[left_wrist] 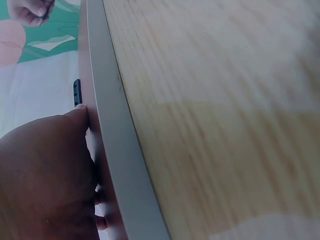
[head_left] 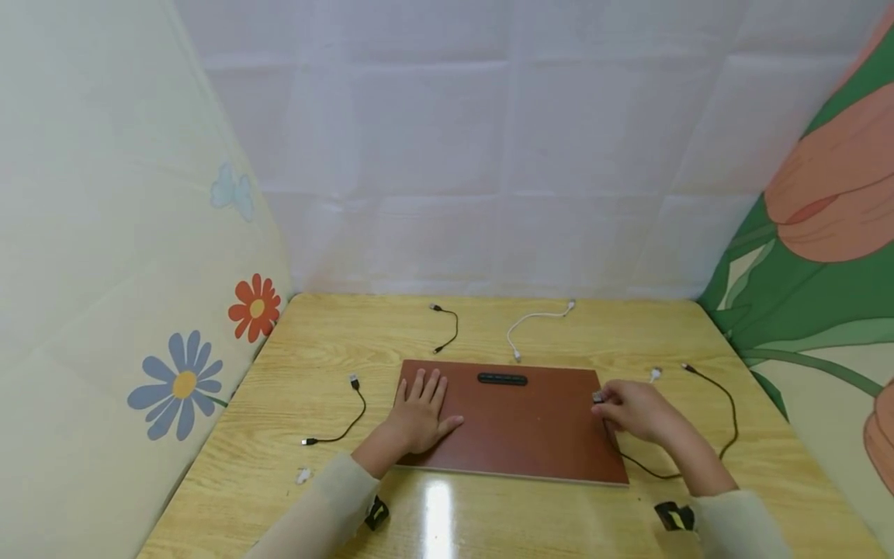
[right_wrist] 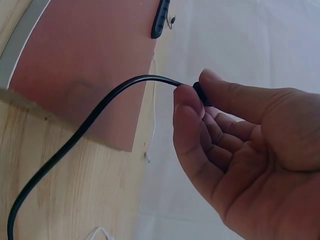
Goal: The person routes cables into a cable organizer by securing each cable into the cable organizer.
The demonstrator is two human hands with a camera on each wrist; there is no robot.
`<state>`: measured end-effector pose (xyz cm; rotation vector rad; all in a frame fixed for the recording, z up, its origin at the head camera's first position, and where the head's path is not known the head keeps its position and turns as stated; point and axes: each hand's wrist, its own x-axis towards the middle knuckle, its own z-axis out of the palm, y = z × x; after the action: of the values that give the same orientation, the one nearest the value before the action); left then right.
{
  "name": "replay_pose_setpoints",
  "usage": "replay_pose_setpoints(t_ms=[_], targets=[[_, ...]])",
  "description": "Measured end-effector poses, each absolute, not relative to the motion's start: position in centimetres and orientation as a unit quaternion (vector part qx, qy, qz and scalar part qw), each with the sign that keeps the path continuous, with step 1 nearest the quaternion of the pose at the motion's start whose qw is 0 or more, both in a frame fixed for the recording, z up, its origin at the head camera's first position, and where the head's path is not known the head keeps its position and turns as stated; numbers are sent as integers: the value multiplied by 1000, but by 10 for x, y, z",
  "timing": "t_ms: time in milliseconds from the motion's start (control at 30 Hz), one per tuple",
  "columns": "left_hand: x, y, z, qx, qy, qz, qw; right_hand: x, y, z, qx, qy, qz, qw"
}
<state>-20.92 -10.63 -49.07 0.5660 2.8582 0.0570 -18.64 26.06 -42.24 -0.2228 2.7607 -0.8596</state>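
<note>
My left hand (head_left: 419,423) lies flat with fingers spread on the left part of a brown board (head_left: 531,435). At the board's right edge, my right hand (head_left: 635,411) pinches the USB plug (head_left: 597,397) of a black charging cable between thumb and fingers. From there the black cable (right_wrist: 90,120) droops in a curve, passes by the right wrist and runs over the table to its other end at the right. A black slotted strip, like a cable holder (head_left: 502,379), sits near the board's back edge, between the two hands.
Two short black cables (head_left: 457,326) (head_left: 356,419) lie behind and left of the board. A white cable (head_left: 531,316) lies behind it. Small white pieces (head_left: 303,475) (head_left: 655,374) rest on the wooden table (head_left: 321,326) at left and right. Cloth walls (head_left: 405,171) surround the table.
</note>
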Motion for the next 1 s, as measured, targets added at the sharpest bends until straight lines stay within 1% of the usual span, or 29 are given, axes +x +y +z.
replay_pose_setpoints(t_ms=[300,467,667,1000], targets=[[-211,-107,-494,197,974,9,107,-191,247,-417,-128,940,-293,120],[-211,-107,-494,198,974,10,105,-196,239,-418,-164,938,-285,111],[-211,-106,-494,197,974,8,107,-203,227,-422,-185,933,-293,100],[-210,-106,-494,195,975,6,106,-215,207,-427,-146,910,-365,133]])
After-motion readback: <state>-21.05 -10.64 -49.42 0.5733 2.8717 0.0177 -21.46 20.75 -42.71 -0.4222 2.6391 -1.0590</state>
